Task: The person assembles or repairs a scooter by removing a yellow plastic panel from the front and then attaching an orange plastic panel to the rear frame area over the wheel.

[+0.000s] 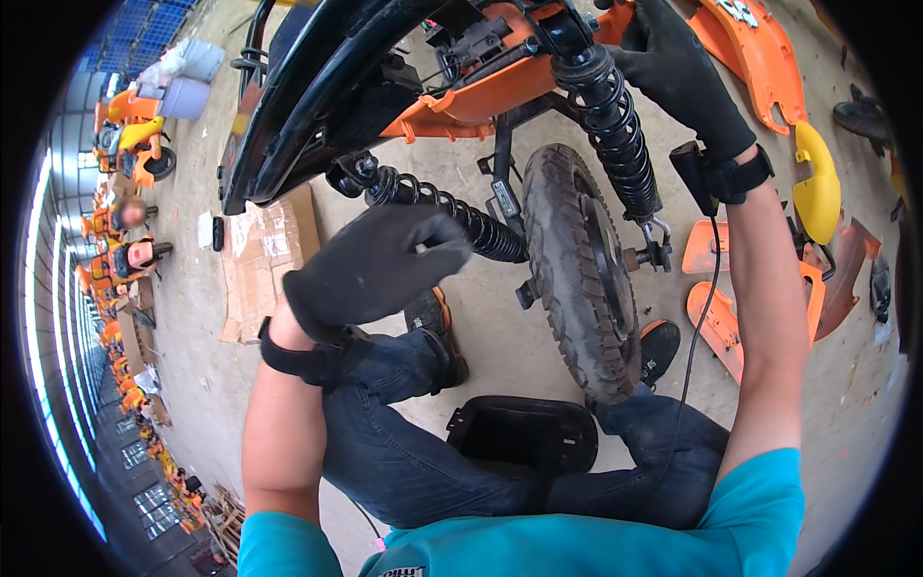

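Note:
My gloved left hand is raised in front of the left coil shock, its fingers loosely bent and apart, with nothing visible in them. My gloved right hand reaches up beside the right shock, fingers curled at the top edge of the view on something I cannot make out. Above are the black front body and orange panel of a scooter. The treaded wheel stands between my legs, its axle beside the right shock's lower bracket.
Below the wheel lies a black plastic bin. Flattened cardboard is at left; orange panels and a yellow fender lie at right. Orange scooters, a person and blue-grey tubs line the far left.

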The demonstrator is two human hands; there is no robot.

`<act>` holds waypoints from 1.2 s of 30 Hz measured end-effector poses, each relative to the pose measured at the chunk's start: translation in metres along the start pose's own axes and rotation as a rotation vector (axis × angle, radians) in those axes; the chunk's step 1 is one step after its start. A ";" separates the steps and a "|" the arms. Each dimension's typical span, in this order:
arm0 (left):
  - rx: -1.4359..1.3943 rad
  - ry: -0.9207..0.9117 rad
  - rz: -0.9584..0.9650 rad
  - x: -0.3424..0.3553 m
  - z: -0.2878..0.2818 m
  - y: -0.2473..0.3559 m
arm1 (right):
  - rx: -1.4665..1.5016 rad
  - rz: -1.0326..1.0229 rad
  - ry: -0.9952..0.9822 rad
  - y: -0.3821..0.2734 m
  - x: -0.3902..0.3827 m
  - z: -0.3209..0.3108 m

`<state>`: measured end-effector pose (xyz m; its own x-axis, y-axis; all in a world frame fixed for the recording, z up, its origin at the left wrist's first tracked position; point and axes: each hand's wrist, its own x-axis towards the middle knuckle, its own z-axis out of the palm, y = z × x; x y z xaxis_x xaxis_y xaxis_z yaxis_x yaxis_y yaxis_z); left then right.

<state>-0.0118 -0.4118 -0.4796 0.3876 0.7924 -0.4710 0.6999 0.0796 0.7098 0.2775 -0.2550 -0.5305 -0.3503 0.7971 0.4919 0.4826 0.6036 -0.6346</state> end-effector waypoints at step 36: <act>-0.970 0.404 -0.141 0.077 -0.013 -0.112 | 0.099 0.015 0.075 0.036 -0.009 0.011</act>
<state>-0.0683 -0.3519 -0.5889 -0.0124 0.8666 -0.4989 -0.1249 0.4937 0.8606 0.2895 -0.2400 -0.5643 -0.2806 0.8047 0.5231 0.4044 0.5934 -0.6959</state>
